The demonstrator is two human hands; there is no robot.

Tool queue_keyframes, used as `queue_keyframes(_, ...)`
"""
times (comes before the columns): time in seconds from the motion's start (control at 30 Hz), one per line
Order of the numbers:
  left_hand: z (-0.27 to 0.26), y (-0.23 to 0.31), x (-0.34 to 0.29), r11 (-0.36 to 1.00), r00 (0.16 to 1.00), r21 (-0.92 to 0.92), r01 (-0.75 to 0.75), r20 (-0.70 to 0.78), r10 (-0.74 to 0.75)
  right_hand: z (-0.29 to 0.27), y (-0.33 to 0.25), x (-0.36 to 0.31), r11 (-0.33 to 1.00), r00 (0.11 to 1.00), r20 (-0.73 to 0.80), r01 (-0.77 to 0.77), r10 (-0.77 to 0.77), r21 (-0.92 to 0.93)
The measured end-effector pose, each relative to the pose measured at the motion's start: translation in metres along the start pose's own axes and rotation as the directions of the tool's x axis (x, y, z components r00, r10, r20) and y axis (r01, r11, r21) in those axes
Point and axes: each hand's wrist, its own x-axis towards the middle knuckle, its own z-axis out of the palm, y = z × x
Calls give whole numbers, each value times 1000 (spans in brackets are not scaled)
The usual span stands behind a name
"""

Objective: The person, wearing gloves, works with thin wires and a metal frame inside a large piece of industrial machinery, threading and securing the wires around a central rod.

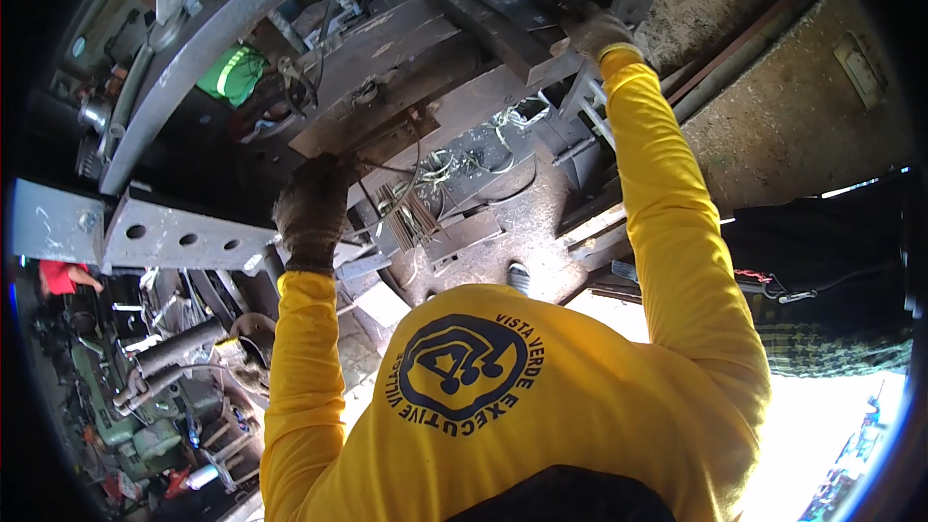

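Note:
My left hand (311, 208), in a brown work glove, is closed beside a flat steel plate (387, 133). What its fingers hold, if anything, is lost in dark shadow. A thin bent cable (417, 166) loops close by. Farther off to the right, my gloved right hand (596, 37) is at the end of a long steel beam (474, 97), next to a dark steel bar (474, 17) lying across the work. The fingers of that hand are mostly hidden. Below the beam lies a bundle of thin rods (411, 219).
A large curved steel beam (184, 87) arches over the left side, with a drilled steel piece (188, 239) below it. Green machinery (126, 406) stands lower left, near another person's red garment (63, 277). A green cloth (232, 75) lies behind the arch. A worn brown panel (802, 116) fills the right.

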Motion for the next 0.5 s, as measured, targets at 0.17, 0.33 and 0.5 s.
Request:
queue_keyframes(0.17, 7, 5, 8, 996, 996, -29, -89, -5, 88, -38, -1, -35, 963, 984, -123, -155, 131, -221)
queue_keyframes(0.33, 5, 1, 0, 996, 998, -90, 19, -65, -25, -10, -73, -113, 914, 781, -518, 405, -348, -3)
queue_keyframes(0.5, 8, -10, -13, 912, 927, -394, -115, -372, -44, 54, -173, -165, 564, 564, -445, 813, -696, 146)
